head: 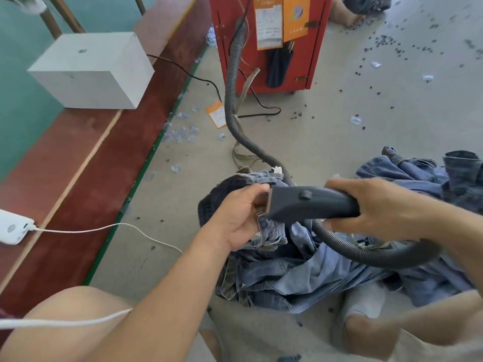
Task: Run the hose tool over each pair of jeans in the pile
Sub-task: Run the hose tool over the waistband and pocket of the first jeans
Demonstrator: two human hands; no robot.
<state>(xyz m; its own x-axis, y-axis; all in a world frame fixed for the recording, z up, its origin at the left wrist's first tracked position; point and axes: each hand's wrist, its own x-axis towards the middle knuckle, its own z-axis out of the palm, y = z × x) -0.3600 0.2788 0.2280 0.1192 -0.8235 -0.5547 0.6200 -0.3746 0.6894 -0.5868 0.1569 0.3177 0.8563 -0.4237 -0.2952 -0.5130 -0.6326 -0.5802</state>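
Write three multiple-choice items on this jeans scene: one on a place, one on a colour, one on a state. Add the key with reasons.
1. Where does the grey ribbed hose lead at its far end?
A. to the red cabinet
B. to the white box
C. under the jeans pile

2. What colour is the hose tool?
A. orange
B. dark grey
C. white

3. What is the right hand doing?
A. lying flat on the floor
B. hanging idle
C. gripping the tool's handle

Key:
1 A, the hose climbs up to the cabinet's front.
2 B, the nozzle body is dark grey like the hose.
3 C, the fingers wrap the handle while the left hand holds up a pair of jeans at the nozzle.
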